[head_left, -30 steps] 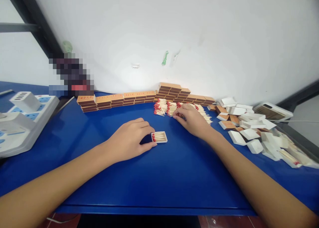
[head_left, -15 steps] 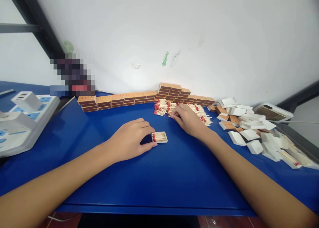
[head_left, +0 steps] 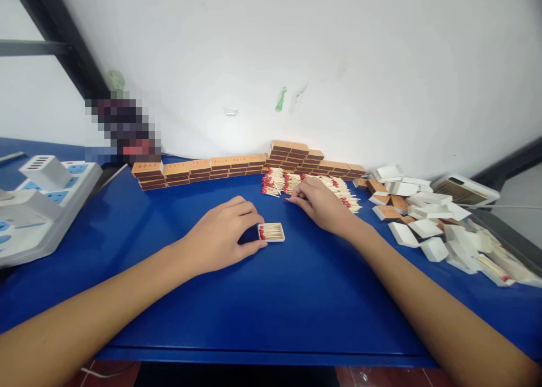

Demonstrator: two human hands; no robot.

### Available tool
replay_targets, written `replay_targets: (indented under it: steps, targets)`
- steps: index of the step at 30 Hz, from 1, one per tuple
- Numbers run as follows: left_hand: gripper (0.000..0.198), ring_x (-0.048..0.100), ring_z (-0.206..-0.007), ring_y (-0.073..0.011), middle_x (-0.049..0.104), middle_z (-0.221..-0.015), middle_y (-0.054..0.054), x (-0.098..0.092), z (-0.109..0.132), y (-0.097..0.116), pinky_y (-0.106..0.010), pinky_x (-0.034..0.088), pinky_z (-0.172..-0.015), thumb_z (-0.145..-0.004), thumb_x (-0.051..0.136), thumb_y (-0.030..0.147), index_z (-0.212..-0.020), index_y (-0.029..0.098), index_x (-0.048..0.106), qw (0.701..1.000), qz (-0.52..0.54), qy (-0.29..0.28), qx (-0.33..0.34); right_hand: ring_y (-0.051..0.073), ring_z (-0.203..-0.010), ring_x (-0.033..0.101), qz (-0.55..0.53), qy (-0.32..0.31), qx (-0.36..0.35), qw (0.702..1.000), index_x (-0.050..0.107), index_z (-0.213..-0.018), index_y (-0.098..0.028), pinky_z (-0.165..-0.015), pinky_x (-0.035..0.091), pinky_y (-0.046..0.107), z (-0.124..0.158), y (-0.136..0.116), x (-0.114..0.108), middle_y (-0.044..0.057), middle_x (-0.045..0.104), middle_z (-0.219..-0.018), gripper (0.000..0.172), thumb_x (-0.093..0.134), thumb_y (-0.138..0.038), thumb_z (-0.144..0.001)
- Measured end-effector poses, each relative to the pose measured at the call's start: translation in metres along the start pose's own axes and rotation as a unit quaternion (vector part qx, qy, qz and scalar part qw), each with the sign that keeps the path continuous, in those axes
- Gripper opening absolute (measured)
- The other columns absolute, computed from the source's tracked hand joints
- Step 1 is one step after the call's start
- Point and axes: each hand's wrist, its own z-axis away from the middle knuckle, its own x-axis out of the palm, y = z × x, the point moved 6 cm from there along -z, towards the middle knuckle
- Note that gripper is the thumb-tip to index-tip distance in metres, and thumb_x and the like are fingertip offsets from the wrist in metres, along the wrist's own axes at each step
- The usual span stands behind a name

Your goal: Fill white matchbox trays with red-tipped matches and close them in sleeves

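A small white matchbox tray (head_left: 283, 234) lies flat on the blue table, partly filled with red-headed matches (head_left: 271, 232). My left hand (head_left: 226, 234) grips the tray's left end between thumb and fingers. Further back, my right hand (head_left: 318, 202) is closed in a pinch, with the red head of a match (head_left: 287, 199) poking out from its fingertips; whether more than one is held, I cannot tell. Just behind that hand spreads a pile of loose matches (head_left: 272, 181), partly covered by the fingers.
Closed matchboxes (head_left: 220, 162) stand stacked in a row along the wall. To the right lies a heap of white trays (head_left: 425, 229) and brown sleeves, with a phone (head_left: 463, 190) behind. A white power strip (head_left: 55, 198) with plugs occupies the left.
My right hand has drawn slightly away from the pile, and a red match head now shows at its fingertips. The left hand and tray have stayed in place.
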Motion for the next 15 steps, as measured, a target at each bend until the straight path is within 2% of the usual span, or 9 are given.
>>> replay_targets:
  steps: [4,10,15]
  targets:
    - [0.027,0.066,-0.120,-0.0296,0.074,-0.123,-0.011,0.000,0.001,-0.002,-0.046,0.058,-0.104,-0.100,0.076,0.040,-0.116,0.018,0.077,1.000,-0.008,0.012,0.001,0.026,-0.092,0.058,-0.042,0.011,-0.005,0.999,0.061,-0.097,-0.023,-0.081,0.047,0.040,0.006,-0.029,-0.010,0.008,0.064,-0.099,0.014,0.058,-0.029,-0.109]
    - [0.026,0.066,-0.113,-0.0298,0.074,-0.115,-0.011,0.003,0.001,-0.003,-0.047,0.059,-0.099,-0.101,0.075,0.040,-0.108,0.015,0.077,1.000,-0.008,0.002,-0.002,0.024,-0.100,0.062,-0.066,-0.064,-0.043,0.995,0.063,-0.101,-0.022,-0.084,0.052,0.038,0.018,-0.093,-0.008,0.008,0.066,-0.104,0.010,0.059,-0.023,-0.111]
    - [0.025,0.067,-0.112,-0.0294,0.075,-0.113,-0.010,0.003,0.000,-0.001,-0.046,0.059,-0.098,-0.102,0.074,0.040,-0.107,0.015,0.077,1.000,-0.005,0.008,0.002,0.026,-0.098,0.062,-0.006,-0.057,-0.074,0.996,0.064,-0.101,-0.020,-0.084,0.053,0.040,0.021,-0.107,-0.002,0.010,0.069,-0.104,0.009,0.061,-0.021,-0.110]
